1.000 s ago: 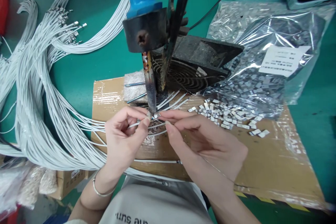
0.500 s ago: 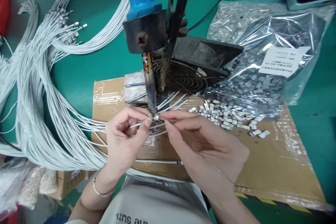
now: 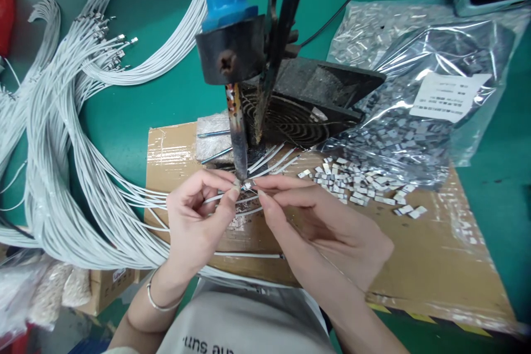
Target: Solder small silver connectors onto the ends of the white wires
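My left hand (image 3: 199, 210) is closed in a pinch on a white cable (image 3: 213, 198). A small metal connector (image 3: 248, 184) shows at the cable's end, between the fingertips of both hands. My right hand (image 3: 327, 227) is also pinched, with a thin solder wire (image 3: 332, 266) running across it toward the connector. Just above the fingertips points the tip of a soldering iron (image 3: 238, 138), blue-handled and mounted tip down. Whether the tip touches the connector, I cannot tell.
A dark fan (image 3: 298, 116) stands behind the iron. Loose metal connectors (image 3: 360, 180) lie on the cardboard (image 3: 431, 254), near a plastic bag (image 3: 440, 94) full of them. White cable bundles (image 3: 70, 149) cover the left side. Several cut cables (image 3: 274, 160) lie beneath the iron.
My right thumb has shifted slightly left, toward the connector. My left hand stays almost still at the iron's tip.
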`<state>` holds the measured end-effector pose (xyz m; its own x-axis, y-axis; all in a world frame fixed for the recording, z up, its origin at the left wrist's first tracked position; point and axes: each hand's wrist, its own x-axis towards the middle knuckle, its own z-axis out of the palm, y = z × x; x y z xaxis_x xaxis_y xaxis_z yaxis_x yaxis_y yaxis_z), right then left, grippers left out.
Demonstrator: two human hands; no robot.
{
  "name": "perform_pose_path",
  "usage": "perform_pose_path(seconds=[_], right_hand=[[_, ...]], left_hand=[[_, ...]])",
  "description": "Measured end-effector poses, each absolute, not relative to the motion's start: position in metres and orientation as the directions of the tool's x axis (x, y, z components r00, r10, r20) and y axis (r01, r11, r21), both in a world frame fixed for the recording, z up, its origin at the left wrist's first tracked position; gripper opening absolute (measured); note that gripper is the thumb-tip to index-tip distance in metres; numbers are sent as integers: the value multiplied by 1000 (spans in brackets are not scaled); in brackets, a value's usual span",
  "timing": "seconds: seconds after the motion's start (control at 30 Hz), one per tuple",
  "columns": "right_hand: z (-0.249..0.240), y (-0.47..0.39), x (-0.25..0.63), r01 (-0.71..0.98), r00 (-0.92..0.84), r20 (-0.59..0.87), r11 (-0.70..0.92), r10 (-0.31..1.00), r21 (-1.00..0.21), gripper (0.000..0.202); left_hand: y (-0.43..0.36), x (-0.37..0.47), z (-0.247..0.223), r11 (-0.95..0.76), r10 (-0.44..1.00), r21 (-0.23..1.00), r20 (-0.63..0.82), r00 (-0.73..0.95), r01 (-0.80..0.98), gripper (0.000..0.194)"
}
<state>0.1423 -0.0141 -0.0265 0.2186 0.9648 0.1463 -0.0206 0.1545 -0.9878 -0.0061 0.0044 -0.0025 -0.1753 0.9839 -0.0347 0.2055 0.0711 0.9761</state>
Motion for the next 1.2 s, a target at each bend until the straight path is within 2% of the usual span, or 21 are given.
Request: perform_pose_path(seconds=[0.97,1.2], right_hand=[[-30,-14,143,46,216,223,219,950,-975,24],[-30,-15,142,30,217,181,179,959,-983,21]], left_hand=[[3,-5,0,77,983,967,-32,-182,244,13],[6,-4,2,100,980,966,-54,-189,240,13]])
